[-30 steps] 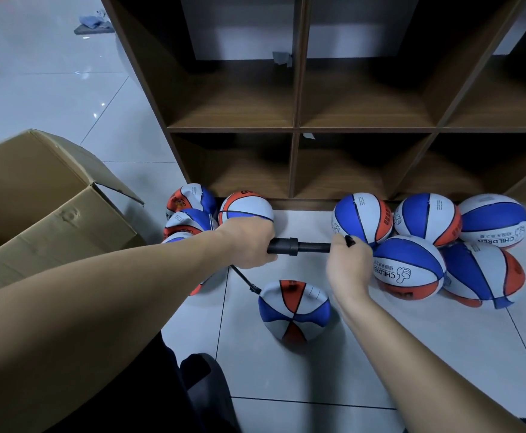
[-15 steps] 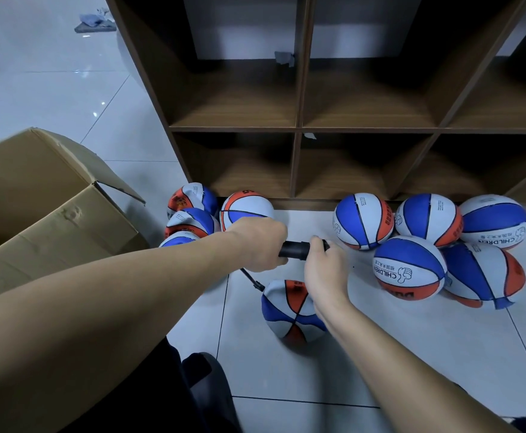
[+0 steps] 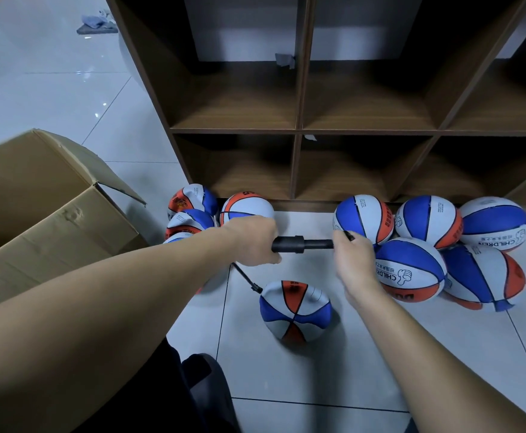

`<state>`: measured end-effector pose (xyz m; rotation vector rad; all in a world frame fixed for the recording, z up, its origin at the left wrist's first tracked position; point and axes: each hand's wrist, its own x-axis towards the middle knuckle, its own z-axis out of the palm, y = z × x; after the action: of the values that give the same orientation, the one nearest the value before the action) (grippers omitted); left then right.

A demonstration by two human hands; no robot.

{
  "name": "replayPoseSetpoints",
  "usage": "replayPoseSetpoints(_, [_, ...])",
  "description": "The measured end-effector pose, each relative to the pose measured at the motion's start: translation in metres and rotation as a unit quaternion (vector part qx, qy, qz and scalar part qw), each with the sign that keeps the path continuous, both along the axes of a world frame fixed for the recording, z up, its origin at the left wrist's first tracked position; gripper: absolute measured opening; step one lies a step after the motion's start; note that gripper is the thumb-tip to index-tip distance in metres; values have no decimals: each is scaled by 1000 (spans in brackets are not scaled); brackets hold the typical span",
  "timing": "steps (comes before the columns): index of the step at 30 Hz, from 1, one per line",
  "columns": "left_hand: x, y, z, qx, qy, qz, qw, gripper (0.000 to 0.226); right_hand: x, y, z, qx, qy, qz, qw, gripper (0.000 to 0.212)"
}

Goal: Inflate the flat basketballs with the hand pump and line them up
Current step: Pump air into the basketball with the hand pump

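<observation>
Left hand (image 3: 255, 242) clenches hand pump (image 3: 300, 244) barrel steady; right hand (image 3: 350, 257) grips plunger handle, pulled out for stroking air into half-flat basketball (image 3: 296, 310) by hose (image 3: 246, 278).

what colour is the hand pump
Black, the slim plastic hand pump; clearest in the head view.

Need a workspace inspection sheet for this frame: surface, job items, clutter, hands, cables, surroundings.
Surface: pale tiled floor.
Job's things: black hand pump held level; ball on the hose looks soft and dented; round balls at right, flat balls at left.
Clutter: open cardboard box; rag far off.
Grippers: left hand grips the pump barrel; right hand holds the handle end.
Cables: thin black hose from pump to ball.
Surroundings: wooden cubby shelf, compartments bare.
</observation>
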<state>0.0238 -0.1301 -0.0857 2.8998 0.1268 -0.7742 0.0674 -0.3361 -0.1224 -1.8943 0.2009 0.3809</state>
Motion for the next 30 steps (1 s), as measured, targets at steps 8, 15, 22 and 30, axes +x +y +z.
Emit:
replayPoseSetpoints(8, [-3,13,2,28,-11,1,1000,34,14,-17,-2,14,27,-73,997,32])
replayPoseSetpoints(15, [-3,-1,-4,42,-25,-17,999,28,-11,9,-2,-19,-21,-75,997,37])
replayPoseSetpoints(22, [-8,-15,-1,44,-42,-22,998,29,-24,24,-1,0,-21,-48,999,31])
replayPoseSetpoints(30, [-6,-22,7,35,-42,-19,998,34,-32,35,7,7,-8,-10,1000,29])
